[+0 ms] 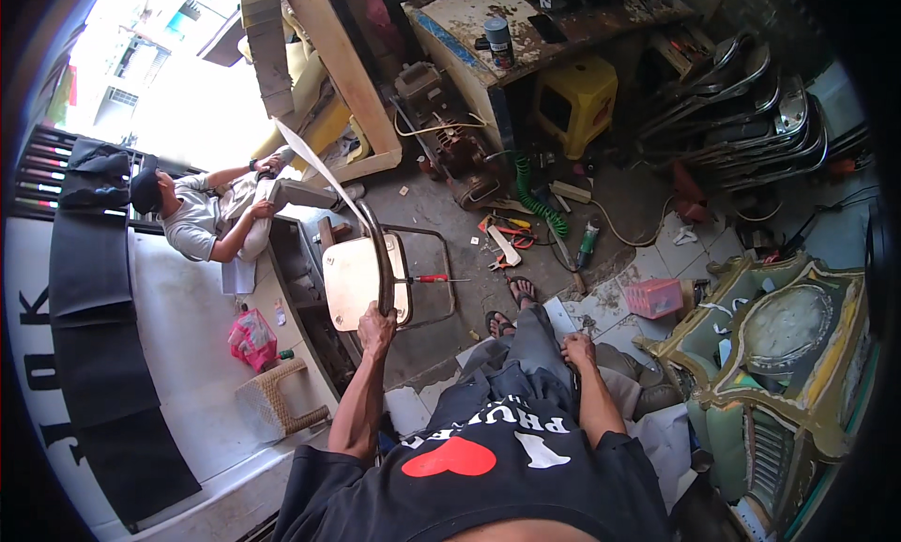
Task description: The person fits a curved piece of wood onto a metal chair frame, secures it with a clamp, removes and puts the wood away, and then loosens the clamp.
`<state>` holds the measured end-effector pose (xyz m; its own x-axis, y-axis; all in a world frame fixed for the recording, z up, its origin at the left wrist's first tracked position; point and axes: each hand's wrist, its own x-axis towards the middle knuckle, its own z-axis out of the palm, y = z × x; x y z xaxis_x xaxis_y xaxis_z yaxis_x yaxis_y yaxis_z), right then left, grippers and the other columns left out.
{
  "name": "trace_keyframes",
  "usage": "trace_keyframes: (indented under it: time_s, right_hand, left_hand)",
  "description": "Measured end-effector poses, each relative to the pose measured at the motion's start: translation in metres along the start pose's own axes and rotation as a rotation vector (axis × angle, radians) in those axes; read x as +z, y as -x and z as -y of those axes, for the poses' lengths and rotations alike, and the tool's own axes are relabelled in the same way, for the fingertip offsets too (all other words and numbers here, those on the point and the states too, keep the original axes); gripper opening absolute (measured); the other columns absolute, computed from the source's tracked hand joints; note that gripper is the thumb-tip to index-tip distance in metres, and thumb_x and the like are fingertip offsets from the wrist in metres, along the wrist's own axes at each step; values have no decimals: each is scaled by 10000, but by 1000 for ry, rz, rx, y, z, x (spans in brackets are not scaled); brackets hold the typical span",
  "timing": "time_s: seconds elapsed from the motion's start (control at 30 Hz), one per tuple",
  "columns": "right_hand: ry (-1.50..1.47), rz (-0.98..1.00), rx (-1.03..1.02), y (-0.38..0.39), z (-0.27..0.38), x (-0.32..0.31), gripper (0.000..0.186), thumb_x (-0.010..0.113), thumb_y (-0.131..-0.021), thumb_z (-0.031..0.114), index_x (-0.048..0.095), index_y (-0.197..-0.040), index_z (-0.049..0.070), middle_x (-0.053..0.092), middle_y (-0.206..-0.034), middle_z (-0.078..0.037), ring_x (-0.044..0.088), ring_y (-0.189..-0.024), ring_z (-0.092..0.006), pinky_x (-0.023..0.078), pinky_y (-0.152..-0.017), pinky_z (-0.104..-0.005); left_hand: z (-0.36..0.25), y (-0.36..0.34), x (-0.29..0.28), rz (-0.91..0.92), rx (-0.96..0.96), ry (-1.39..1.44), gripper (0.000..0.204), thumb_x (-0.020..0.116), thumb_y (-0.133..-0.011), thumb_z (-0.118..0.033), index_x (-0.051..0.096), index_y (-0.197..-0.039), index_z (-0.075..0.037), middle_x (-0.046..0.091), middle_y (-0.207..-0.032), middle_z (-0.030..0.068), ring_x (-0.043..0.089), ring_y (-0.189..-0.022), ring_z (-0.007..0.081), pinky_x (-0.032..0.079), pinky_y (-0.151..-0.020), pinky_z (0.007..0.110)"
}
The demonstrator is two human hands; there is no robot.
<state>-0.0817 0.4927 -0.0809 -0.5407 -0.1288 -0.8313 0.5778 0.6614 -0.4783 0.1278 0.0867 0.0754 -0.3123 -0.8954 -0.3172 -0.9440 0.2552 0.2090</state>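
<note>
Metal chair frame with a pale seat pad stands on the concrete floor just ahead of the person's feet; left hand has its grip clamped round the frame's curved tube, near the seat's front edge. Right hand rests on the right knee, fingers loosely together, holding nothing. Red-handled screwdriver lies across the frame beside the seat; second person sits by the floor's left edge, next to a wooden frame.
</note>
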Motion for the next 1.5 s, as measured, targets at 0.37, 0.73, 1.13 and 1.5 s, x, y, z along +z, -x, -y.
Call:
trace_keyframes:
  time_s: [0.37,0.73,1.13,1.5]
  right_hand:
    - [898,76,-170,-69,29,29,377,453,-888,289,701,-1008,32,652,-1114,-208,611,-1076,-387,484,-934,-447]
    - [675,372,-675,23,387,233,705,604,-807,613,625,-1146,-5,632,-1124,-280,627,-1059,-386,498,-891,-457]
    - [623,127,-681,43,418,372,367,556,-824,332,689,-898,-2,691,-926,-239,690,-886,-375,544,-801,-463]
    - [644,228,-866,50,418,364,347,530,-842,297,695,-856,-8,678,-843,-261,691,-804,-390,551,-740,-483]
  left_hand:
    - [5,6,-5,-13,83,69,358,681,-817,-279,628,-1131,-114,673,-888,256,653,-860,445,514,-764,501]
    - [-3,10,-11,1,-32,22,381,656,-842,-343,606,-1174,-163,674,-860,252,651,-836,449,507,-757,529]
    - [-16,9,-6,-13,-57,72,395,698,-789,-256,622,-1146,-107,677,-870,224,654,-815,431,516,-738,506]
    - [-9,9,-6,-58,-45,93,425,712,-777,-236,639,-1164,-77,688,-977,198,670,-866,375,531,-751,457]
